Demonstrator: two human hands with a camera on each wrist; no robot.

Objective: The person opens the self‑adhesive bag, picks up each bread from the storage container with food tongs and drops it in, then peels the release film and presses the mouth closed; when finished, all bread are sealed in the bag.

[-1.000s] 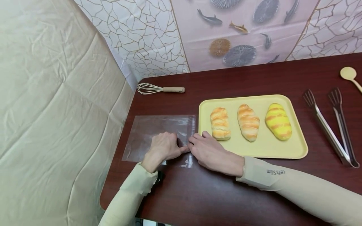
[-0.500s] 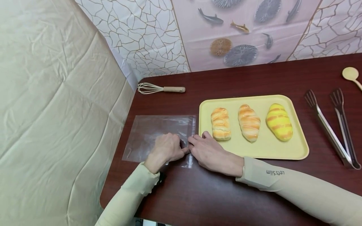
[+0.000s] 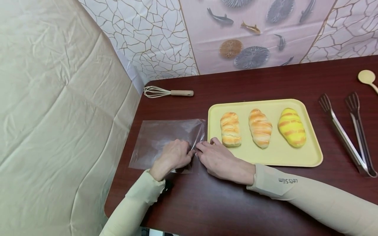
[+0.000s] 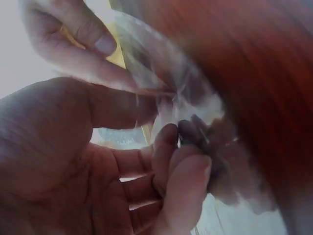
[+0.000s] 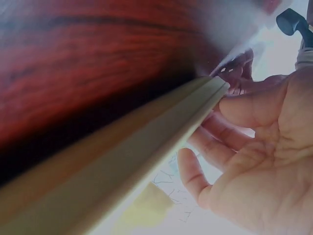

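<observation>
A clear plastic bag (image 3: pixel 157 134) lies flat on the dark red table, its right edge lifted and creased between the hands. My left hand (image 3: pixel 172 154) rests over the bag's lower right part, thumb and curled fingers pinching the film; the left wrist view shows the film (image 4: pixel 195 90) rising from them. From the right, my right hand (image 3: pixel 220 160) pinches the same edge, its fingertips close to the left thumb. In the right wrist view, the tray's rim partly hides that hand's fingertips. Beside it stands a cream-yellow tray (image 3: pixel 274 157).
Three bread pieces lie on the tray: a rectangular one (image 3: pixel 230 129), a drizzled one (image 3: pixel 260 127) and a yellow striped one (image 3: pixel 291 127). A whisk (image 3: pixel 168 92) lies behind the bag. Metal tongs (image 3: pixel 348 141) and a yellow spoon (image 3: pixel 367 77) are at right.
The bag's right edge, flat before with its sealing strip showing, is now lifted and folded between my fingers. My left hand has shifted slightly; the right hand stays nearly in place.
</observation>
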